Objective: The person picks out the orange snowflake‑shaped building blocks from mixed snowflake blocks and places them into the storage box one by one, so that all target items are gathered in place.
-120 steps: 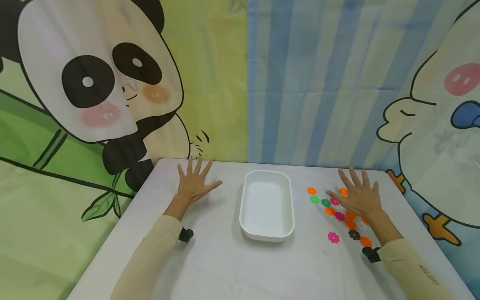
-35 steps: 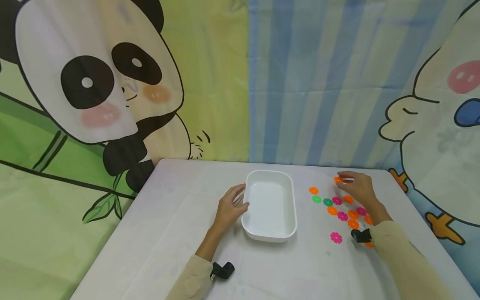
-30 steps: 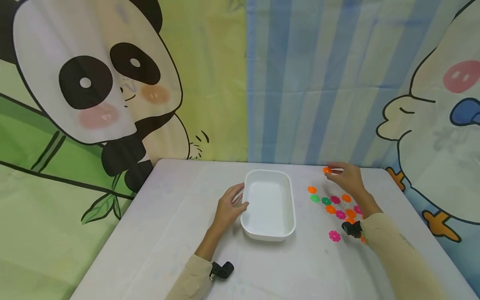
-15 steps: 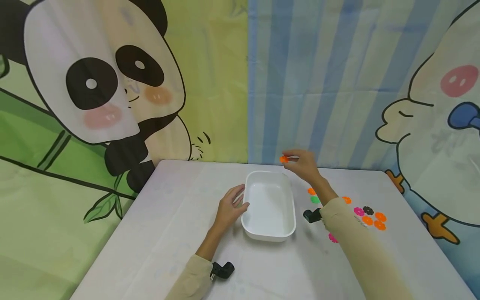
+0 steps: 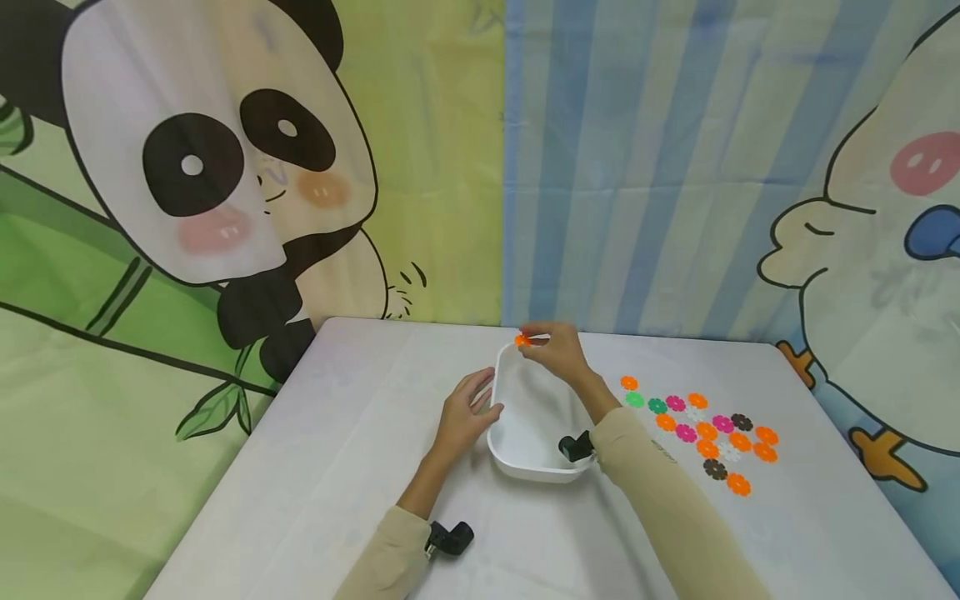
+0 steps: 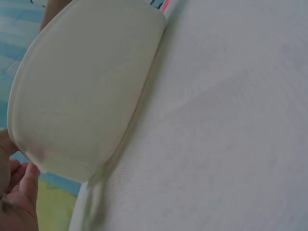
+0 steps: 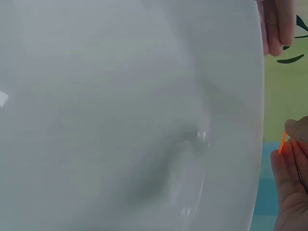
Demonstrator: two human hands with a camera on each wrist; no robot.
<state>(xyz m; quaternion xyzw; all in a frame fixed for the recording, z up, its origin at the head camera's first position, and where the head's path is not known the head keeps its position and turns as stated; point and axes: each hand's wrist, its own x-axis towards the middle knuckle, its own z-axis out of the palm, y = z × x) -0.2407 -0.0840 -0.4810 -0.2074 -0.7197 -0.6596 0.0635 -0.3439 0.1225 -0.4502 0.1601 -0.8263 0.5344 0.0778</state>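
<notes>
Between the thumb and fingers of my right hand (image 5: 558, 354) is an orange flower-shaped disc (image 5: 522, 340), held over the far left corner of the white tray (image 5: 536, 477). In the right wrist view the pinched orange disc (image 7: 282, 143) shows edge-on, just past the tray's rim (image 7: 260, 96). My left hand (image 5: 459, 421) grips the tray's left side, thumb over the rim and fingers along the outer wall. The left wrist view shows that hand (image 6: 21, 187) at one end of the tray (image 6: 86, 91). My right forearm hides part of the tray's right side.
Right of the tray lie several flower-shaped discs, among them an orange one (image 5: 628, 382), a green one (image 5: 657, 406), a pink one (image 5: 686, 433) and a dark brown one (image 5: 716, 469). The white table (image 5: 375, 358) ends at a printed curtain (image 5: 637, 167) behind.
My right hand took an orange disc from the pile and carried it left to the tray's far end. Earlier, my left hand came from the table's left to the tray's side and stays there.
</notes>
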